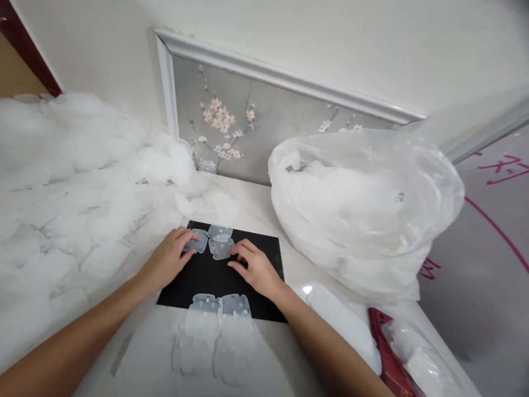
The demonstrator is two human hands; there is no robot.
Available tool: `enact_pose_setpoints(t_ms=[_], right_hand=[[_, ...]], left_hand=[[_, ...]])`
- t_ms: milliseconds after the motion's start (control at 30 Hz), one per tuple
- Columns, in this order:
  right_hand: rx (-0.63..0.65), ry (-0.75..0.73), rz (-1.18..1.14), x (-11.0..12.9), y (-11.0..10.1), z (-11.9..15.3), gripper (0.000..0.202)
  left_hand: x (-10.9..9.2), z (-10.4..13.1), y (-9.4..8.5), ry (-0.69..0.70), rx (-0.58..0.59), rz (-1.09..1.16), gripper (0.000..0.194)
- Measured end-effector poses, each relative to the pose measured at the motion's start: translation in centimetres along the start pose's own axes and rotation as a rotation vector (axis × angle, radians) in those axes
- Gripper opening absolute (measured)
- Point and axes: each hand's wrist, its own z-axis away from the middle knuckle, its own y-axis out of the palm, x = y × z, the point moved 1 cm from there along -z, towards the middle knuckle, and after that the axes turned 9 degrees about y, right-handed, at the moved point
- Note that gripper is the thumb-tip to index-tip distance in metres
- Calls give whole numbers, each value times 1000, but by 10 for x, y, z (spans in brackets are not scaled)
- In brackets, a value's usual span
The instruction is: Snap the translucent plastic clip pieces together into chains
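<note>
A black sheet (206,278) lies on the white table. My left hand (173,253) is at its upper left, thumb and fingertips on the edge of a translucent piece (199,241). To the right, my right hand (254,267) has its fingertips at the right edge of another translucent piece (220,249). A further translucent piece (221,232) overlaps that one from above. Along the sheet's lower edge, two columns of overlapping translucent pieces (206,317) extend onto the table.
A large heap of translucent pieces (95,165) covers the left side. A big clear plastic bag (363,215) full of white material stands at the right. Nearer are a red object (388,353) and a smaller plastic bag (425,358). Behind is a framed floral wall panel (256,132).
</note>
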Motion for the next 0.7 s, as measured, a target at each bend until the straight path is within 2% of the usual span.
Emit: enact_pose_setpoints(t_ms=[67,167,300,400,467,533,600,700], right_hand=[[-22,-23,110,-1,6,-5,21],[-106,113,155,0,11,-14,25],[-198,233,81,4,13,-31,28],[-149,308,-135,3,15,-39,39],[-107,391,-396,0,15,-38,46],[-81,474,-670,-2,14,-32,51],[-11,523,-883,-2,10,-23,47],[90,522,-1060,-1,2,-11,35]], left_hand=[[15,-1,3,44,-82,-103,18],[31,-5,8,57,-111,-116,23],[35,-11,12,47,-105,-92,30],[32,-13,11,27,-134,-42,32],[29,-12,9,-34,-192,86,31],[25,-9,8,-153,-217,326,34],[19,-7,9,-294,-157,589,40],[7,-5,12,-440,-88,856,35]])
